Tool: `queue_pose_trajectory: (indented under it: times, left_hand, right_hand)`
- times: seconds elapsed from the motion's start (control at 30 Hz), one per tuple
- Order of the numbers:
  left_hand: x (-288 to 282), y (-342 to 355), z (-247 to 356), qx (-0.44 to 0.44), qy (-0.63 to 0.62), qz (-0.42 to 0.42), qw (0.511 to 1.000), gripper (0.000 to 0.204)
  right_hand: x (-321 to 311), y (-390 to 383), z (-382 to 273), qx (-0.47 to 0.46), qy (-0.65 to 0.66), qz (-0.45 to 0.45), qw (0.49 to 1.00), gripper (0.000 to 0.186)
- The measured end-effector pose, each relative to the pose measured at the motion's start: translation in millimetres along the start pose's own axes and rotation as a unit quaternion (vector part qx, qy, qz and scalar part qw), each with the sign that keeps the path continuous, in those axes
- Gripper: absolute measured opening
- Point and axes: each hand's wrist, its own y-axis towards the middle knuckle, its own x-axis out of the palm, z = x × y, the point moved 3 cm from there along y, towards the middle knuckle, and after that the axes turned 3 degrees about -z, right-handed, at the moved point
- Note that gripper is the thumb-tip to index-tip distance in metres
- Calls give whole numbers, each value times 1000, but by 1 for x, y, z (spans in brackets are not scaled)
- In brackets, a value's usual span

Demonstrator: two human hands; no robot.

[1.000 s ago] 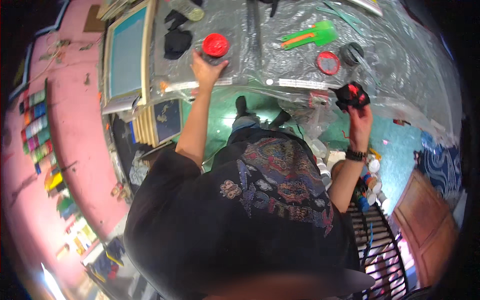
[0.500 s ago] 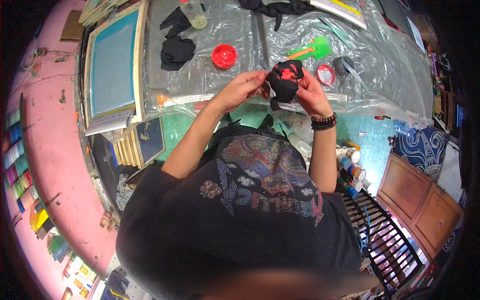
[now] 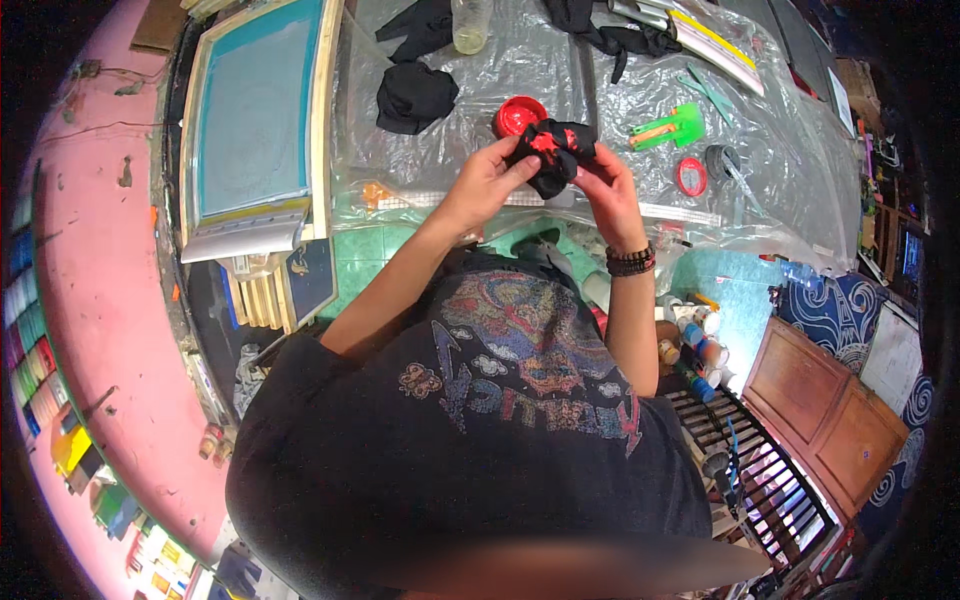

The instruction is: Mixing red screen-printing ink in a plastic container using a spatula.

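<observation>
A black cloth (image 3: 552, 180) smeared with red paint is held up between my hands, above the near edge of the plastic-covered table. My left hand (image 3: 490, 182) pinches its left side, thumb in front. The right hand (image 3: 612, 195), with dark beaded bracelets at the wrist, grips its right side by the fingertips. Just behind the cloth stands an open tub of red paint (image 3: 519, 114), partly covered by it. To the right lies a red lid (image 3: 691, 176), beside a dark round tub (image 3: 722, 159) with a pale stick-like tool against it.
Green spatulas (image 3: 682, 126) lie at the right of the plastic sheet (image 3: 480, 80). Bunched black cloth (image 3: 416, 97) and a clear bottle (image 3: 469, 25) are at the left back. A framed screen (image 3: 255, 110) leans at far left, with a squeegee (image 3: 245, 235) at its foot.
The cloth has been turned and spread wider, so its red smears face up differently. My left hand has shifted right, and the whole table view has slid rightward.
</observation>
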Motion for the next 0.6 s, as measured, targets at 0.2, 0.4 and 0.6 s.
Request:
queue_pose_trajectory:
  times: [0.2,0.4,0.6]
  left_hand:
    - [-28,-11,3,-63,-35,-72,995,35]
    - [-46,-29,8,-120,81,-40,989,38]
    - [-67,-31,-4,-20,228,95,969,32]
  right_hand:
    - [12,11,8,16,-7,-18,1000,27]
    - [21,28,6,48,-39,-9,998,27]
    - [46,36,4,-54,-219,-5,974,17]
